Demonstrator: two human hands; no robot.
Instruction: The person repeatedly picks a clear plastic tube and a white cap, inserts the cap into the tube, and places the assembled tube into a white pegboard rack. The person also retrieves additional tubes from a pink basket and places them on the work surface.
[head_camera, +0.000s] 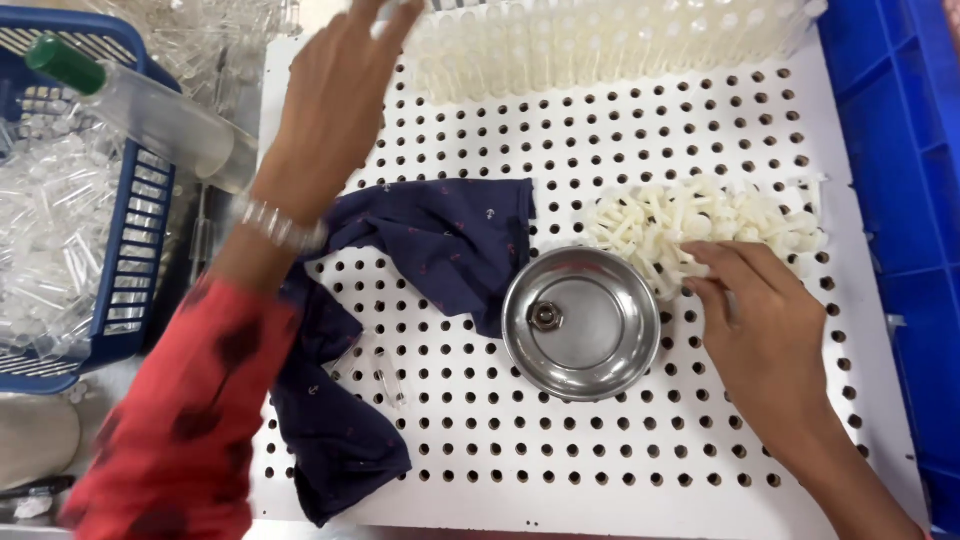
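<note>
Hands: left (335, 95) open over tubes (600, 45); right (760, 310) pinching plugs (700, 230); one bowl (580, 320).

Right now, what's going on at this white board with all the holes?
A person works over a white perforated board. The right hand picks at a pile of small white plastic pieces beside a steel bowl. The left hand reaches toward the clear tubes standing along the far edge. A dark blue cloth lies between.

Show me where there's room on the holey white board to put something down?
The board is bare below the metal bowl, between the blue cloth and the right hand. Crowded: tubes along the top, white plastic bits beside the bowl.
</note>
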